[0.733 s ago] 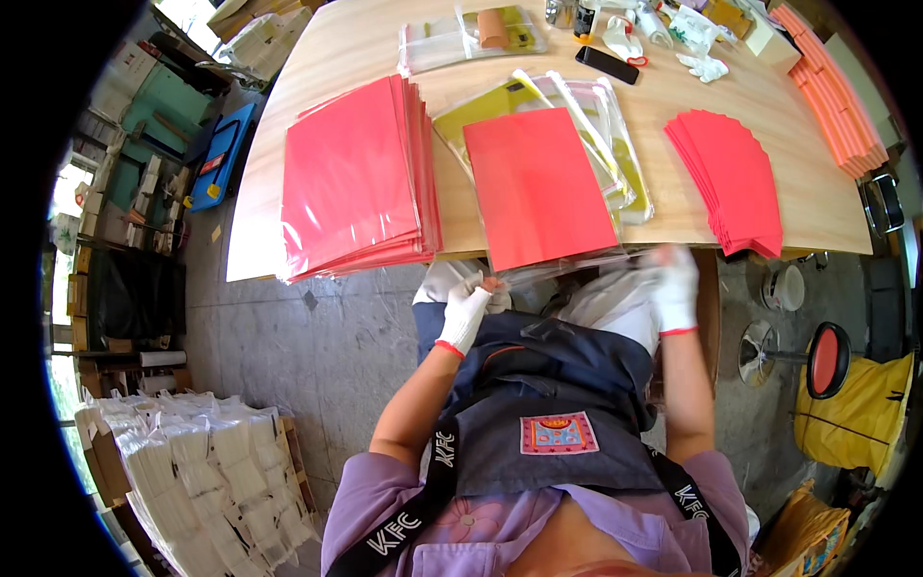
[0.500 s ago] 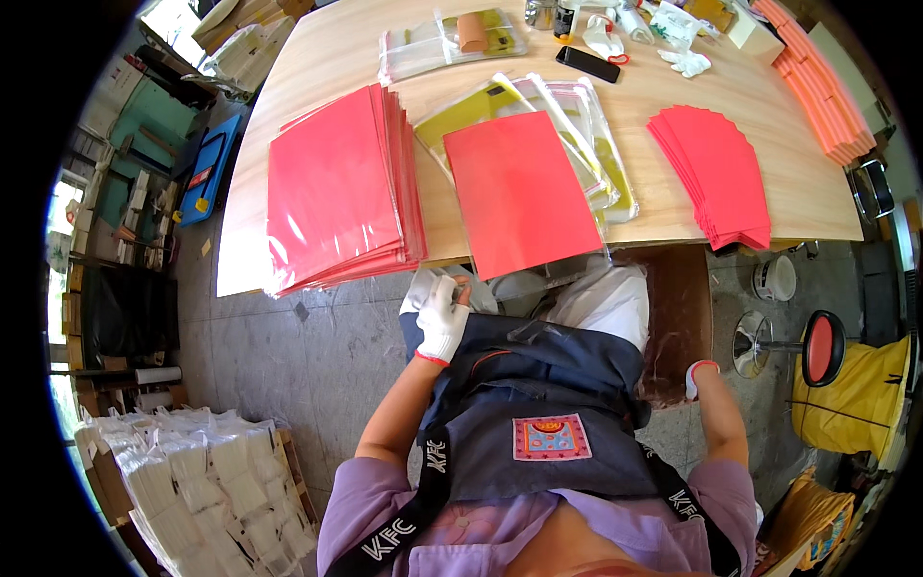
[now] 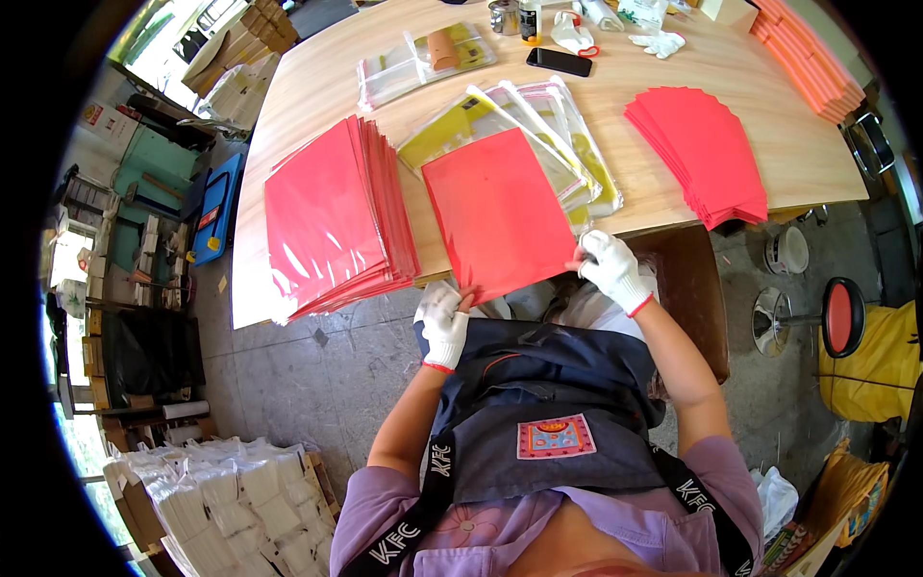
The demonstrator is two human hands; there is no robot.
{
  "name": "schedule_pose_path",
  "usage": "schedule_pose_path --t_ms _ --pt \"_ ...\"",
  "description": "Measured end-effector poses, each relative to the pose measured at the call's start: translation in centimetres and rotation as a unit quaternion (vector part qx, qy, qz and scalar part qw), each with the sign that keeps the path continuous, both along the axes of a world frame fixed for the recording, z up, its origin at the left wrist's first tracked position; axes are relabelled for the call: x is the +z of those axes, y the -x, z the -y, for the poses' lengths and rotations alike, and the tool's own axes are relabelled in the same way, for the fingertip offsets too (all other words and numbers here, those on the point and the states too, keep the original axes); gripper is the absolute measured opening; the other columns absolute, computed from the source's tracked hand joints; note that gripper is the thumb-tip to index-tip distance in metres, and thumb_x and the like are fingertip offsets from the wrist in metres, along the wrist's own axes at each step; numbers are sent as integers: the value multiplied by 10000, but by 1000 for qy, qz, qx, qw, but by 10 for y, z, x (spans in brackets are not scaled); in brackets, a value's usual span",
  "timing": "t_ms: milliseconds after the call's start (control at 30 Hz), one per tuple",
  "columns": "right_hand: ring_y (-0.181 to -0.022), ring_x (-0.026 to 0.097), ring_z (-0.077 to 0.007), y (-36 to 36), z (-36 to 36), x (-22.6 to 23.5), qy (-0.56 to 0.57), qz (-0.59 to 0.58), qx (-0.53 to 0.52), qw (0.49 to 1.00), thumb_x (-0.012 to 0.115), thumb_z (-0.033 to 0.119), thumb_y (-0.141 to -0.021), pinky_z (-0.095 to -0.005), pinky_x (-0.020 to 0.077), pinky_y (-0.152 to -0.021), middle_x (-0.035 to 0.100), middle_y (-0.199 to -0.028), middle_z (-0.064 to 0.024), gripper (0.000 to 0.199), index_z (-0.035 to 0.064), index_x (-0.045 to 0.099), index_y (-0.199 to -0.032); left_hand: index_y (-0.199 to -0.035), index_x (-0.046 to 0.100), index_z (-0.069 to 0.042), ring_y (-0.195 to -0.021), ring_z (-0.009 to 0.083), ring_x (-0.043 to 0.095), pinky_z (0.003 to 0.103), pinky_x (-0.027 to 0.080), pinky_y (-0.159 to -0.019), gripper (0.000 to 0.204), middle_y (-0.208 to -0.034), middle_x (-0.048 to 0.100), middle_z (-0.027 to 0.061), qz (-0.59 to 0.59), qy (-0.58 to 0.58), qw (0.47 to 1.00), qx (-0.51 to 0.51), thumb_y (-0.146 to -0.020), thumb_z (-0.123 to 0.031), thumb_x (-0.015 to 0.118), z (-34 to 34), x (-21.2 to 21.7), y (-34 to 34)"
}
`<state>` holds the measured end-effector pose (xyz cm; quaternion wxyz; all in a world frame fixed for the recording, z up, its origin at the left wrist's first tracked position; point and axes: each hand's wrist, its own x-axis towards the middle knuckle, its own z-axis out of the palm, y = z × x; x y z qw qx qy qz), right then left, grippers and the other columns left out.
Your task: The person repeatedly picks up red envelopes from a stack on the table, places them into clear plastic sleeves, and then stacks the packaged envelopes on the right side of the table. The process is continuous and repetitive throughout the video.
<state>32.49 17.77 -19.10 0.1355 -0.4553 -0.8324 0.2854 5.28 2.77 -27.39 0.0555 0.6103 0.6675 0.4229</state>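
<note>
Our right hand (image 3: 611, 269), which hung low beside the chair half a second ago, is back up at the near edge of the bench (image 3: 317, 87). Its gloved fingers now pinch the near right corner of the red sheet (image 3: 495, 212). Our left hand (image 3: 444, 322) holds the sheet's near left corner, fingers closed on it. The sheet lies between the stack of bagged red sheets (image 3: 332, 216) and the fanned red envelopes (image 3: 702, 154), overhanging the edge, so both hands grip it again.

red sheet (image 3: 500, 216), white gloves (image 3: 444, 322), navy apron (image 3: 548, 404)
</note>
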Motion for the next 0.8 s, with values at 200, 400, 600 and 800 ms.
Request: schedule_pose_path --t_ms 200,400,600,800 --pt "-549 556 -181 -1 6 -35 20 -128 -196 972 621 242 -808 -309 420 -526 583 -619 -75 233 42 527 -732 -1130 488 -11 -833 135 584 261 496 -687 319 -878 588 63 701 -1 712 40 -824 2 576 5 4 -12" --pt "-423 431 -46 2 33 -34 378 -300 -167 860 531 334 -901 -201 327 -390 530 -572 10 256 98 535 -799 -1161 521 1 -780 76 527 205 430 -679 362 -888 569 15 591 54 805 -2 -811 -31 610 -4 94 -11" --pt "-407 412 -46 64 41 -21 517 -401 -58 754 510 273 -920 -173 300 -371 526 -591 14 191 86 550 -927 -1149 567 -13 -731 60 435 198 377 -693 347 -827 481 -41 327 37 944 9 -802 -7 584 28 186 14" --pt "-463 461 -35 190 37 68 408 -417 0 812 544 264 -897 -180 355 -406 527 -594 29 263 38 585 -1024 -1180 504 81 -913 148 547 259 435 -800 351 -1082 563 102 292 -212 922 143 -886 -98 434 50 203 114"
